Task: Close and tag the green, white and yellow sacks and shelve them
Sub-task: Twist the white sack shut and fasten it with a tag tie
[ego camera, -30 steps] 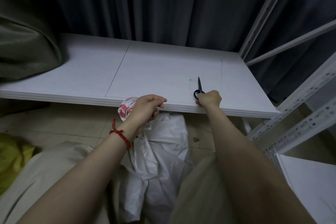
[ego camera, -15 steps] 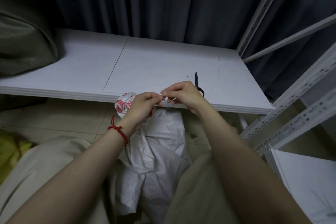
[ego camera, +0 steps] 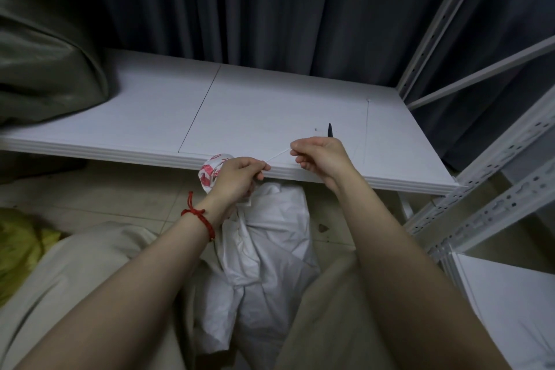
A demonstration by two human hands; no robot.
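Where the white tie (ego camera: 277, 156) runs taut between them, the fingers of the right hand (ego camera: 321, 156) pinch its upper end. The fingers of the left hand (ego camera: 237, 180) pinch its lower end while also curling round the gathered, red-printed neck of the white sack (ego camera: 270, 237). The sack's body slumps below the left fingers, between the person's knees. Just behind the right fingers, the tip of the scissors (ego camera: 330, 130) shows on the white shelf (ego camera: 150, 117). Far to the left of the fingers the green sack (ego camera: 45, 69) lies on that shelf. The yellow sack (ego camera: 18, 243) sits on the floor, below and to the left.
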